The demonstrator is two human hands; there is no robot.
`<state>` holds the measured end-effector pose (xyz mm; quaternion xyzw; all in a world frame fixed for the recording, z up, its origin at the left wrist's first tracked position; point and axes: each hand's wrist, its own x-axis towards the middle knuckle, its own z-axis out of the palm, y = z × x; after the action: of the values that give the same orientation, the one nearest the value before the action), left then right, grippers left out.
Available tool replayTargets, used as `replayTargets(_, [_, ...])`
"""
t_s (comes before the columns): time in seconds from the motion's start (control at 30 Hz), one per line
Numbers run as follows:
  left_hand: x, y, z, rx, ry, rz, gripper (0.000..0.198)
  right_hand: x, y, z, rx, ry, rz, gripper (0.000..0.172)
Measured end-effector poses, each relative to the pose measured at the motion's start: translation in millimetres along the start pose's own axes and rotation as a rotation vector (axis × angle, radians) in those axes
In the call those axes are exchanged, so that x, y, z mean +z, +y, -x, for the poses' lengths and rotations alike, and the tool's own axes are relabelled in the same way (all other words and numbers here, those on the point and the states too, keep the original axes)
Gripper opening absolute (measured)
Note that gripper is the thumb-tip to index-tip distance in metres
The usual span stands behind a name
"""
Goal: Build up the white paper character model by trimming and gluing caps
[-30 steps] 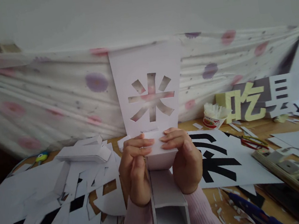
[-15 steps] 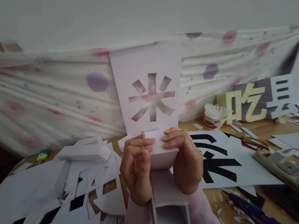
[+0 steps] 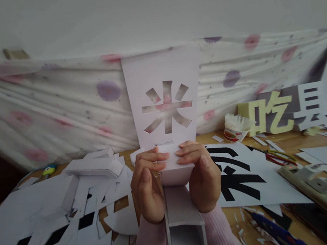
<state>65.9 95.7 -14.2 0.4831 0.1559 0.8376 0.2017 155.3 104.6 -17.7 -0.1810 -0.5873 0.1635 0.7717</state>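
hands are showing part-curled: left hand (image 3: 147,186) and right hand (image 3: 204,175) are pressing fingertips on a white, box-shaped paperboard piece (image 3: 177,176) between them, over the brown wooden desk (image 3: 208,138); any pinch is not showing. walls are seemingly standing joined; near end is gaping, possibly unfinished.

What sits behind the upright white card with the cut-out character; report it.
Pink-and-purple flowered sheeting shows through the openings in the upright white card and to either side of it. Whatever is behind the card's solid parts is covered, so I cannot tell.
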Motion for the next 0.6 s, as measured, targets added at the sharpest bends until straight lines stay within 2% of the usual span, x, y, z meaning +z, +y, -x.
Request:
replayTargets(0.33, [-9.7,-13,-2,-0.003,-0.151,-0.163,0.021,-5,8,-6,-0.010,0.009,0.077,0.041])
replayTargets(0.53, [-27.0,12,3,-0.044,-0.148,-0.228,0.015,3,-17,4,-0.065,-0.053,0.126,0.037])
replayTargets(0.57, [-32.7,18,5,-0.068,-0.150,-0.247,0.020,4,-22,6,-0.073,-0.062,0.130,0.036])
replayTargets(0.6, [-38.9,23,6,-0.095,-0.157,-0.268,0.034,4,-27,7,-0.082,-0.070,0.132,0.036])
